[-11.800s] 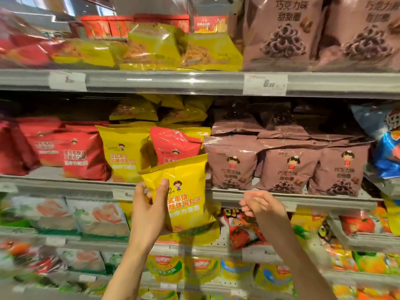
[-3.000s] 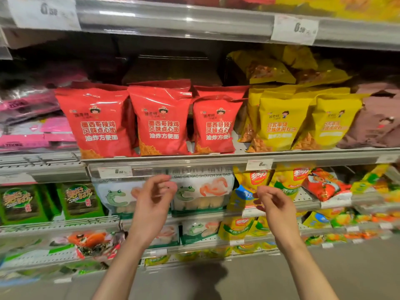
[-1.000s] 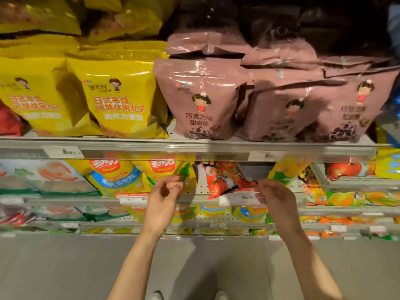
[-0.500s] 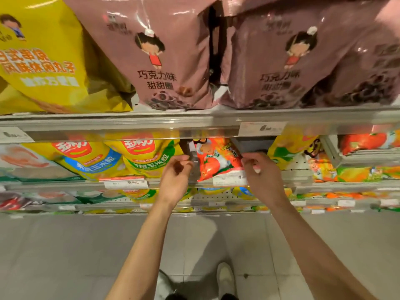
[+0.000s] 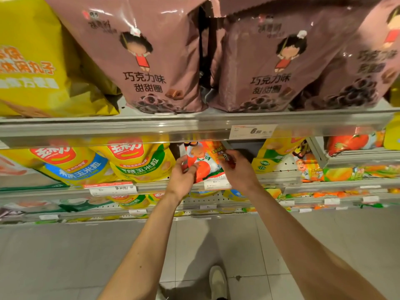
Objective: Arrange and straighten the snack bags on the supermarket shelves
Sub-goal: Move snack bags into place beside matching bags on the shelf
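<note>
Upper shelf [image 5: 108, 128]: a yellow bag [image 5: 32, 61] at its left end, then three brown bags [image 5: 147, 61] standing side by side to the right end, touching one another. A price tag [image 5: 252, 131] is clipped to its front edge. Lower shelf [image 5: 281, 180]: two yellow corn bags [image 5: 138, 161] at the left, an orange bag [image 5: 205, 163] at mid-front edge, further yellow and orange bags to the right. Grey tiled floor [image 5: 65, 256] below.

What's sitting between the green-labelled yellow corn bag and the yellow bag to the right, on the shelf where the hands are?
In the head view, the orange snack bag sits there, gripped by the left hand and right hand, with bare perforated shelf back beside it.
</note>
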